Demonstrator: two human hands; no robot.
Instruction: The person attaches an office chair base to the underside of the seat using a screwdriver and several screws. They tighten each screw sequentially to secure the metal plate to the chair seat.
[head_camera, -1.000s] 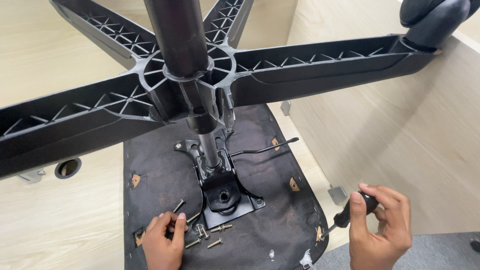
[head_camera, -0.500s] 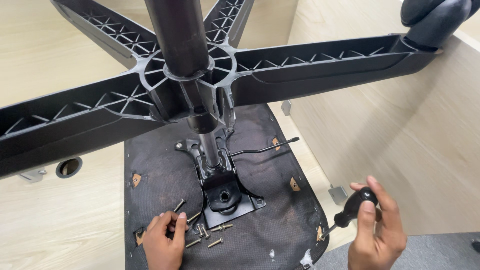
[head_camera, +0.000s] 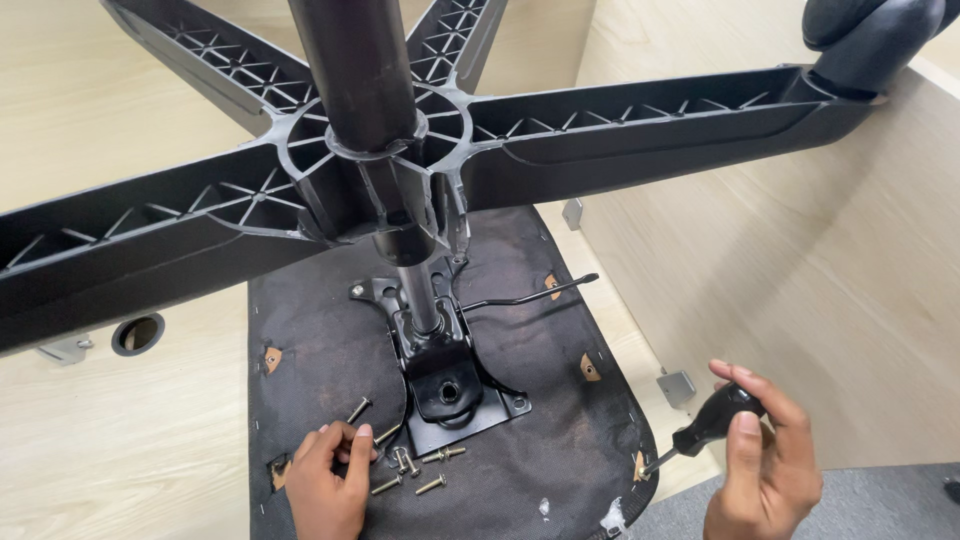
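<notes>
An upside-down office chair fills the view: its black seat underside (head_camera: 330, 350) faces up, with a black metal mechanism plate (head_camera: 445, 385) bolted on and a star base (head_camera: 620, 130) above. My left hand (head_camera: 330, 480) rests on the seat, fingers pinching among several loose bolts (head_camera: 415, 470). My right hand (head_camera: 765, 465) holds a black-handled screwdriver (head_camera: 710, 425), its tip pointing down-left at the seat's right edge.
A black lever (head_camera: 530, 293) sticks out right from the mechanism. The chair lies on a light wood desk (head_camera: 100, 440) with a round cable hole (head_camera: 137, 333). A wood panel (head_camera: 800, 260) with metal brackets stands to the right. A caster (head_camera: 870, 35) is at top right.
My right hand has shifted slightly with the screwdriver, re-gripping its handle. My left hand has stayed by the bolts, fingers moving a little.
</notes>
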